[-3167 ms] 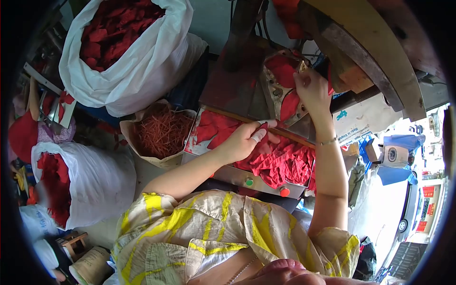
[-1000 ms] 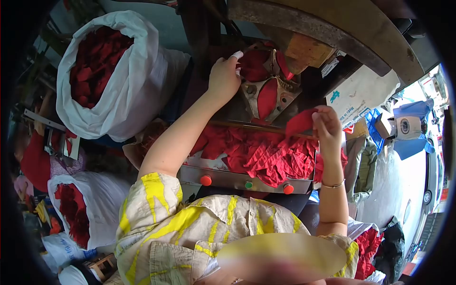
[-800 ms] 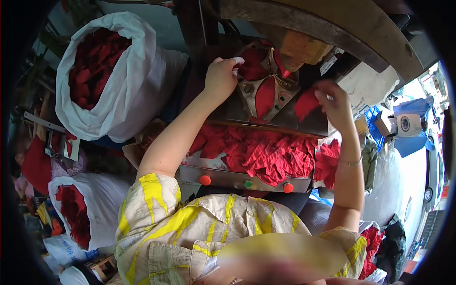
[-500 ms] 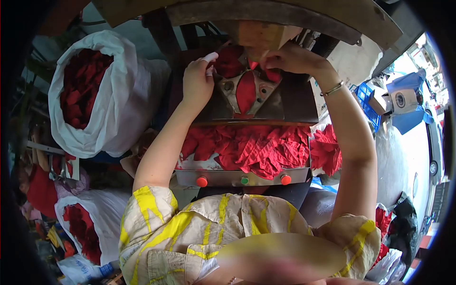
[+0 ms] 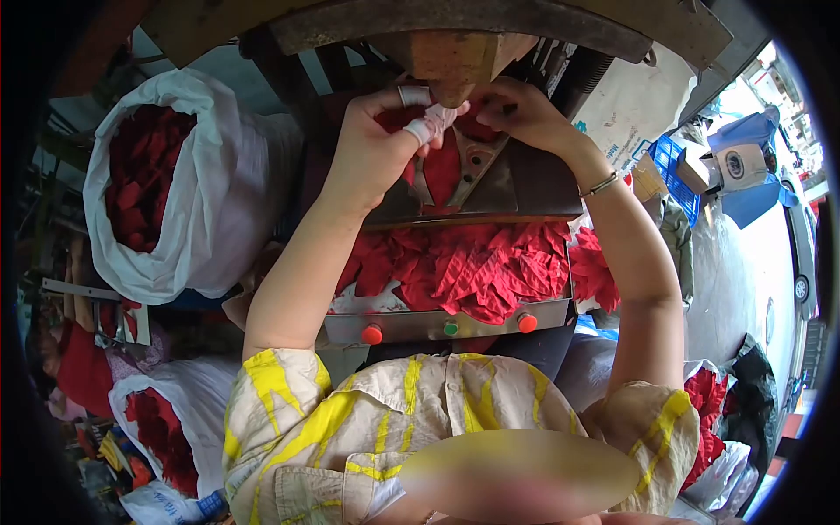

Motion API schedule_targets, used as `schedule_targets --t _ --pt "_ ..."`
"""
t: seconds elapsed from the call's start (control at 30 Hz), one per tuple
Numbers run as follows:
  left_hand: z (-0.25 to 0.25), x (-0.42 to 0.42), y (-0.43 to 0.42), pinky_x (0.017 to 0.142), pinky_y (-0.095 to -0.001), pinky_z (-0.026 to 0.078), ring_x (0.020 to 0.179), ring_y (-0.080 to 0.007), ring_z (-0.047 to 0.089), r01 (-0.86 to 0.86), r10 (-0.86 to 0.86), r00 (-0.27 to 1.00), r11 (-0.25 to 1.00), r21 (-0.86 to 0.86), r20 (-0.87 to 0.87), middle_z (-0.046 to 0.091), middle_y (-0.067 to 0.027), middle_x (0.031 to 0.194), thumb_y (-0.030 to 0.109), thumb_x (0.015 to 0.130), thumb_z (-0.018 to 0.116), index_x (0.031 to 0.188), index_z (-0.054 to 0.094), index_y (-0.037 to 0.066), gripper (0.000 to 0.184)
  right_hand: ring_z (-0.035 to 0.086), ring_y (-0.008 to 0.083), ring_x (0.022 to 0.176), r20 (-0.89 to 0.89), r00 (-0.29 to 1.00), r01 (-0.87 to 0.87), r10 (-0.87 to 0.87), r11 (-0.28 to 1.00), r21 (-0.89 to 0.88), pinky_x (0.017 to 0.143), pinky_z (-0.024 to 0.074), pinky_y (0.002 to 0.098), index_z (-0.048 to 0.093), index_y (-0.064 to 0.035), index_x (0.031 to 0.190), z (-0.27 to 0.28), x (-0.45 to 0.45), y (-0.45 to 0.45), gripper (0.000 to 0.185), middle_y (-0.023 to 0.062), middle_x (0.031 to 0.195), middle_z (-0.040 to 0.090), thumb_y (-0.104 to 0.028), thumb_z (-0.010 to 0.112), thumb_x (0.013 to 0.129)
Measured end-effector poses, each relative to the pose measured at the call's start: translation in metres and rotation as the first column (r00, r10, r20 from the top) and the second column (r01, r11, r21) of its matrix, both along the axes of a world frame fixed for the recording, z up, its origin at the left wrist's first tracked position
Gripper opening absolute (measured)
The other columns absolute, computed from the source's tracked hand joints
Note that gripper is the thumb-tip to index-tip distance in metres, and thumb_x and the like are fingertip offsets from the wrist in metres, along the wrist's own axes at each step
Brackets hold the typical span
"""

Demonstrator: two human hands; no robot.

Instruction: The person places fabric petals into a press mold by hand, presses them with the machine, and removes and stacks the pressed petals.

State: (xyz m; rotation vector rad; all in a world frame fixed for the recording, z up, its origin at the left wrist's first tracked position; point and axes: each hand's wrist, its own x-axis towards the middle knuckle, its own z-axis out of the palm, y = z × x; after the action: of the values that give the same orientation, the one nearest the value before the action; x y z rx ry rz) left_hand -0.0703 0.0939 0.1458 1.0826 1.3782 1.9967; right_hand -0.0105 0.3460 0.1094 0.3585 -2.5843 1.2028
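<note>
My left hand (image 5: 372, 144), with white wrappings on its fingers, is closed over the left and middle of a three-lobed metal mould (image 5: 477, 166); a red piece (image 5: 409, 172) pokes out below its fingers. Another red piece (image 5: 444, 171) lies in the mould's lower slot. My right hand (image 5: 529, 118), a bangle at its wrist, is over the mould's right side, fingers bent and apart beside a red piece (image 5: 477, 127). The press head (image 5: 451, 66) hangs just above both hands and hides part of the mould.
A metal tray (image 5: 407, 325) with red and green buttons holds heaped red petals (image 5: 490, 262) in front. White sacks of red pieces (image 5: 210, 184) (image 5: 197, 398) stand at the left. A blue crate (image 5: 674, 179) is at the right. Part of a person (image 5: 83, 367) shows at the far left.
My left hand has moved right, from the mould's left edge to its middle. My right hand, which brought a red piece to the mould's right side, has shifted slightly. The view has turned.
</note>
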Motion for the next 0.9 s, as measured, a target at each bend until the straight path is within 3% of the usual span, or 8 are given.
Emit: schedule_targets --t 0.17,0.23,0.27,0.33,0.43,0.53,0.63,0.9 --pt "-0.019 -0.043 -0.017 0.069 -0.0377 0.055 0.078 -0.0310 0.070 -0.828 0.306 0.419 0.515 -0.222 -0.855 0.071 -0.0144 0.083 0.018 0.082 0.071 0.095 0.072 0.006 0.018 0.065 0.0132 0.080 0.212 0.963 0.259 -0.165 0.778 -0.572 0.071 0.0548 0.0274 0.068 -0.0058 0.108 0.019 0.002 -0.028 0.019 0.0021 0.088 0.067 -0.013 0.066 0.091" --pt "-0.030 -0.045 -0.023 0.069 -0.0391 0.055 0.079 -0.0314 0.070 -0.803 0.346 0.456 0.557 -0.212 -0.820 0.071 -0.0139 0.083 0.017 0.081 0.071 0.095 0.072 0.006 0.018 0.064 0.0122 0.084 0.226 0.963 0.263 -0.149 0.715 -0.648 0.072 0.0538 0.0260 0.067 -0.0047 0.108 0.019 -0.023 -0.036 0.017 0.0029 0.095 0.067 -0.014 0.063 0.093" --pt "-0.035 -0.046 -0.027 0.070 -0.0405 0.055 0.081 -0.0318 0.070 -0.773 0.381 0.496 0.603 -0.197 -0.780 0.071 -0.0134 0.083 0.016 0.081 0.070 0.096 0.072 0.007 0.018 0.064 0.0153 0.091 -0.158 0.963 0.175 -0.219 0.952 -0.252 0.078 0.0532 0.0279 0.063 -0.0031 0.111 0.013 -0.039 -0.041 0.020 0.0062 0.100 0.066 -0.015 0.059 0.094" --pt "-0.040 -0.044 -0.029 0.071 -0.0407 0.055 0.082 -0.0322 0.070 -0.783 0.394 0.486 0.592 -0.189 -0.780 0.071 -0.0139 0.083 0.016 0.081 0.070 0.097 0.072 0.007 0.018 0.064 0.0170 0.097 -0.690 0.671 0.476 -0.271 0.871 0.121 0.083 0.0523 0.0289 0.060 -0.0015 0.114 0.007 -0.072 -0.054 0.023 0.0085 0.104 0.065 -0.015 0.056 0.096" --pt "-0.031 -0.032 -0.029 0.071 -0.0421 0.054 0.082 -0.0338 0.069 -0.802 0.397 0.457 0.570 -0.177 -0.796 0.070 -0.0149 0.083 0.017 0.081 0.070 0.096 0.072 0.007 0.019 0.063 0.0130 0.094 -0.524 0.770 0.182 -0.364 0.912 -0.367 0.080 0.0516 0.0264 0.062 -0.0018 0.113 0.015 -0.092 -0.074 0.022 0.0055 0.103 0.065 -0.015 0.057 0.096" --pt "-0.034 -0.025 -0.036 0.069 -0.0420 0.054 0.078 -0.0335 0.069 -0.816 0.406 0.390 0.568 -0.106 -0.827 0.070 -0.0148 0.082 0.017 0.080 0.073 0.096 0.072 0.006 0.019 0.062 0.0090 0.091 -0.396 0.897 -0.261 -0.197 0.486 -0.834 0.076 0.0509 0.0238 0.063 -0.0021 0.113 0.031 -0.070 -0.088 0.021 0.0025 0.102 0.065 -0.014 0.058 0.097" --pt "-0.045 0.003 -0.058 0.072 -0.0400 0.052 0.081 -0.0322 0.066 -0.698 0.493 0.288 0.695 0.172 -0.821 0.069 -0.0127 0.091 0.014 0.079 0.076 0.106 0.068 0.008 0.029 0.060 0.0058 0.084 -0.026 0.931 0.079 -0.365 0.270 -0.960 0.072 0.0501 0.0220 0.063 -0.0029 0.114 0.045 0.011 -0.114 0.020 -0.0006 0.100 0.064 -0.014 0.059 0.098" --pt "-0.191 0.103 -0.146 0.081 -0.0466 0.046 0.091 -0.0378 0.058 -0.682 0.238 0.552 0.680 -0.269 -0.799 0.063 -0.0160 0.096 0.011 0.084 0.064 0.123 0.061 0.010 0.039 0.052 0.0082 0.072 0.035 0.722 0.423 -0.691 0.400 -0.813 0.063 0.0442 0.0222 0.053 -0.0084 0.108 -0.129 0.205 -0.119 0.018 -0.0003 0.086 0.053 -0.025 0.052 0.102"
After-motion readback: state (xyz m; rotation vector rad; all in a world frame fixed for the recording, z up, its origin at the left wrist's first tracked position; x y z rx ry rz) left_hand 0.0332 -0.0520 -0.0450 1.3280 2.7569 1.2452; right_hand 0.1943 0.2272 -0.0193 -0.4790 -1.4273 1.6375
